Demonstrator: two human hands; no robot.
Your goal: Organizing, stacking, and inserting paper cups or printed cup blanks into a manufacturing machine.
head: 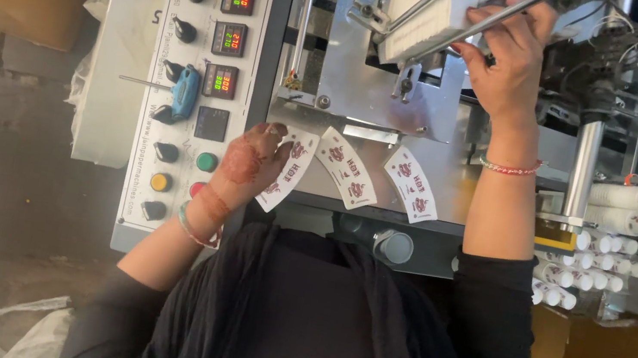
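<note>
**Two hands at the paper-cup machine**

The left hand [252, 163] lies on the metal worktop [463, 156] at the machine's front edge, its fingers loosely curled over the nearest paper cup blank [290, 167], a curved white fan-shaped sheet with a dark red print. The fingertips press on the upper part of the blank; the hand covers part of it rather than lifting it. Bangles ring the wrist, and a dark pattern marks the back of the hand.

Two more printed blanks [347, 168] [412, 185] lie flat on the same worktop to the right, apart from each other and touched by neither hand.

The right hand [508, 59] reaches up into the machine, fingers bent and closed around the slanted metal rods [489, 8] of the feeder, beside the stack of white blanks [420, 5] held there. A beaded bracelet sits on that wrist.

Left of the left hand stands the control panel [201, 53] with knobs, lit number displays and coloured buttons. At the far right, rows of finished white cups [581, 278] lie stacked in a cardboard box.
</note>
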